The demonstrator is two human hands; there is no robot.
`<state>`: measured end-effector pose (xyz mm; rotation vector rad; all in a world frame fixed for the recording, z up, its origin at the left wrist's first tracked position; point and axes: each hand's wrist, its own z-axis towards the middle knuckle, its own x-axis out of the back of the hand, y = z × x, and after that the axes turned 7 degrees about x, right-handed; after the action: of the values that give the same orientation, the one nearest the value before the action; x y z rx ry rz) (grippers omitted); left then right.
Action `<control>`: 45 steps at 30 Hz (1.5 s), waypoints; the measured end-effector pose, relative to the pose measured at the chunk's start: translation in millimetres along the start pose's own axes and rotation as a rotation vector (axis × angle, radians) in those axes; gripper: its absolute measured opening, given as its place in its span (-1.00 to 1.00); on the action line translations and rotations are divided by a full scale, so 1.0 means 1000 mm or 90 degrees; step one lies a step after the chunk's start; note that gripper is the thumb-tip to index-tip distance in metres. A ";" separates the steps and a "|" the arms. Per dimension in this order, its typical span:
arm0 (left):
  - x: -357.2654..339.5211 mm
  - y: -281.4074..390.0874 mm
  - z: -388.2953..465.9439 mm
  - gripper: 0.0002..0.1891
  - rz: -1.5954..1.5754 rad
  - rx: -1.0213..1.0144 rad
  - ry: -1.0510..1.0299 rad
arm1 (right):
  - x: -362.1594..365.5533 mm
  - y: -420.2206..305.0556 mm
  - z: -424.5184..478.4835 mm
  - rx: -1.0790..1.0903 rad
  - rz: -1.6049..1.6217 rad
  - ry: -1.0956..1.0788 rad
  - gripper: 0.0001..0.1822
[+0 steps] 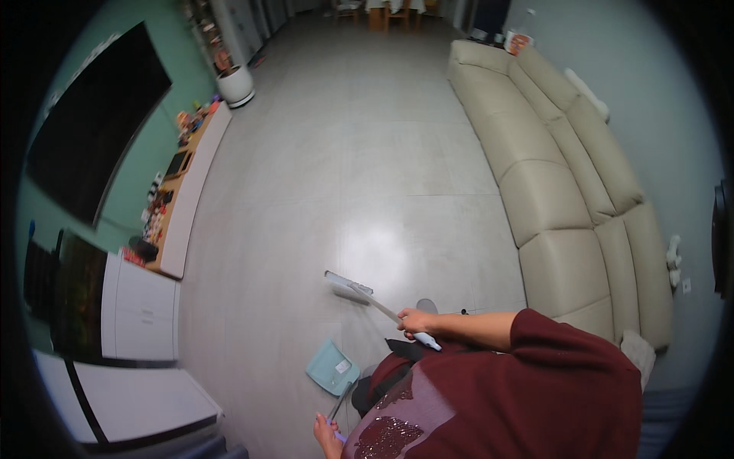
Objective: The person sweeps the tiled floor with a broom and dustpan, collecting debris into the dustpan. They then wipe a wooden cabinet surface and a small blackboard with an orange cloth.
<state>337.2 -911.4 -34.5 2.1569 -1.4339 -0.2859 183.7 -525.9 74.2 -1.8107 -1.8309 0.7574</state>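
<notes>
My right hand (414,322) grips the pale handle of a long-handled sweeper (387,310), a broom or floor squeegee. Its wide, flat head (348,281) is at or just above the floor ahead of me; I cannot tell whether it touches. Low in the view, my left hand (327,437) holds the thin handle of a light blue dustpan (331,365). The pan is left of my legs, behind the sweeper head and apart from it. A small white patch (342,366), perhaps a label, shows inside the pan. No debris can be made out.
A long beige sofa (553,203) runs along the right wall. On the left are a low TV cabinet (198,189) crowded with small items, a white cabinet (146,312) and a potted plant's white pot (235,85). Pale floor tiles (344,149) stretch to a far dining table (375,11).
</notes>
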 end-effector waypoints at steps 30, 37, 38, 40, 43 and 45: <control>-0.302 0.184 -0.113 -0.64 0.157 -0.031 -0.053 | 0.282 -0.022 -0.031 -0.043 0.309 0.113 -0.40; -0.381 0.232 -0.090 -0.68 0.252 -0.054 -0.089 | 0.312 -0.025 -0.027 -0.069 0.348 0.180 -0.42; -0.391 0.239 -0.081 -0.68 0.260 -0.058 -0.105 | 0.317 -0.028 -0.025 -0.077 0.348 0.195 -0.44; -0.412 0.252 -0.064 -0.69 0.275 -0.057 -0.123 | 0.324 -0.037 -0.021 -0.084 0.363 0.221 -0.45; -0.440 0.272 -0.046 -0.68 0.303 -0.059 -0.134 | 0.332 -0.052 -0.018 -0.089 0.392 0.252 -0.45; -0.461 0.287 -0.034 -0.68 0.322 -0.051 -0.145 | 0.336 -0.065 -0.015 -0.099 0.401 0.277 -0.45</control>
<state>-65.7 -569.7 95.7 1.6647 -1.9984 -0.3964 134.1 -188.4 108.2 -2.4578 -1.0683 0.3703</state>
